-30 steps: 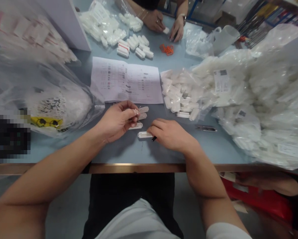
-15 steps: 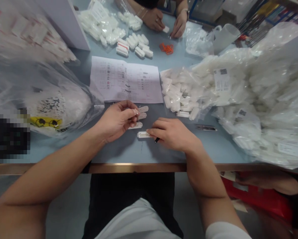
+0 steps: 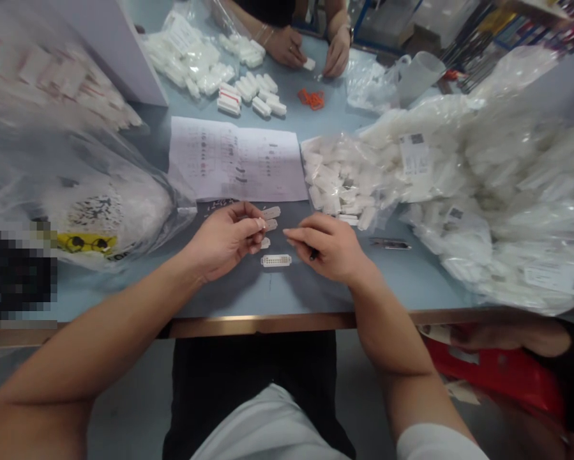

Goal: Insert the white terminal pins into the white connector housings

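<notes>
My left hand (image 3: pixel 229 241) is closed in a pinch, a tiny pale piece between thumb and forefinger, too small to name. Just beyond its fingertips lie two flat white plastic strips (image 3: pixel 272 213), and a third strip (image 3: pixel 265 243) is partly covered by the hand. To the right, my right hand (image 3: pixel 327 248) is closed, with the black end of a slim tool (image 3: pixel 314 254) poking out under its fingers; the rest is hidden. Between the hands and nearer to me rests a white strip with rows of small holes (image 3: pixel 276 260), touched by neither hand.
A printed sheet (image 3: pixel 267 182) lies beyond my hands, small loose pieces (image 3: pixel 217 206) at its near edge. Bags of white parts (image 3: pixel 341 176) crowd the right, near small snips (image 3: pixel 391 243). Left is a clear bag (image 3: pixel 143 211). Across the table a co-worker's hands (image 3: pixel 289 48) handle a white part.
My right hand has come off the holed strip and shifted slightly right and away from me, leaving the strip uncovered. My left hand keeps its pinch. The whole view has shifted a little.
</notes>
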The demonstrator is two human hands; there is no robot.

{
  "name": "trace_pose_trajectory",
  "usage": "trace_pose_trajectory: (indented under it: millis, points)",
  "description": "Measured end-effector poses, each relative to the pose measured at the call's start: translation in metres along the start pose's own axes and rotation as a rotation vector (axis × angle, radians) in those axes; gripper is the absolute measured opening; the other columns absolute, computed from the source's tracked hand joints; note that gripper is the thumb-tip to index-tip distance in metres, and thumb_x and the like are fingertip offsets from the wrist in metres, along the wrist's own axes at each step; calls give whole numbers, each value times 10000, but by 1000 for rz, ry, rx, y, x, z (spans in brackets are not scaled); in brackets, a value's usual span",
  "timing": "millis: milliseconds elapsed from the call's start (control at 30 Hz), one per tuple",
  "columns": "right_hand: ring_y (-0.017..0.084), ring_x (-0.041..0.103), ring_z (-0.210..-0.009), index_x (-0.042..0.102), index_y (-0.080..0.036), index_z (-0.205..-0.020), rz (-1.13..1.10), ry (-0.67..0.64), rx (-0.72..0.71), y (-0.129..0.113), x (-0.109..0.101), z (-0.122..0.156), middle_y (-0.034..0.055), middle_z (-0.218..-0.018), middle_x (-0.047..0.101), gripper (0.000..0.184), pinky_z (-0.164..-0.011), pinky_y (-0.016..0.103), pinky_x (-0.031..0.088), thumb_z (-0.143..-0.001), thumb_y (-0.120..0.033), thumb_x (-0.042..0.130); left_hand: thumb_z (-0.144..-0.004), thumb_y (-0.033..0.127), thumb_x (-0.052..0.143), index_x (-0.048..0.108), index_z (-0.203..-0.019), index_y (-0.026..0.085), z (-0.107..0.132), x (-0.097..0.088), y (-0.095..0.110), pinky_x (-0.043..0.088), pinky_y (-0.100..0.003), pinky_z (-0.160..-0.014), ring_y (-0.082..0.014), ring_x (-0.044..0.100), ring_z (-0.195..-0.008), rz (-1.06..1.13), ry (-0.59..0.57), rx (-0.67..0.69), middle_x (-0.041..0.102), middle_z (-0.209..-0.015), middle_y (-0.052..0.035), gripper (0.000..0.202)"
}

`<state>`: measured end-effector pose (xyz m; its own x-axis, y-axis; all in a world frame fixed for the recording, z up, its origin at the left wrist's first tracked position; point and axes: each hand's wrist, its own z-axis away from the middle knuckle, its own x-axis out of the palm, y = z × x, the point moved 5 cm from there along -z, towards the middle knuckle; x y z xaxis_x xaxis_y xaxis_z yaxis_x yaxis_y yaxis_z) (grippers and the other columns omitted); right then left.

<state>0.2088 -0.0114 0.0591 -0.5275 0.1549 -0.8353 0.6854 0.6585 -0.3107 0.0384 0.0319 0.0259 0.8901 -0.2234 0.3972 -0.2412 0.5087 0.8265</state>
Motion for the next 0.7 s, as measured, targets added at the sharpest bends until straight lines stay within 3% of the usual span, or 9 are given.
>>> trace_pose_trajectory:
  millis: [133, 433, 700]
  points:
    - [129, 650, -822, 707, -218, -1012, -17, 160, 44, -7, 3, -1, 42, -912, 705, 141, -714, 238, 516, -953, -217, 579, -696, 154, 751, 585, -715, 171, 4, 7, -6, 380, -215, -483, -89, 512, -545, -3, -15, -32, 583, -625, 19, 168]
    - [129, 646, -804, 694, -199, -987, -69, 216, 40, -12, 10, -3, 41, -874, 707, 96, -731, 235, 526, -940, -196, 610, -714, 212, 809, 627, -760, 166, 3, 8, -15, 396, -218, -475, -80, 516, -505, 12, -68, -1, 594, -630, 29, 193]
    - [132, 651, -835, 667, -229, -947, -85, 188, 128, -7, 14, -4, 24, -880, 686, 130, -755, 251, 529, -935, -179, 548, -726, 241, 826, 650, -799, 152, 2, 7, -17, 425, -215, -485, -78, 533, -509, -20, -93, -18, 617, -647, 22, 211]
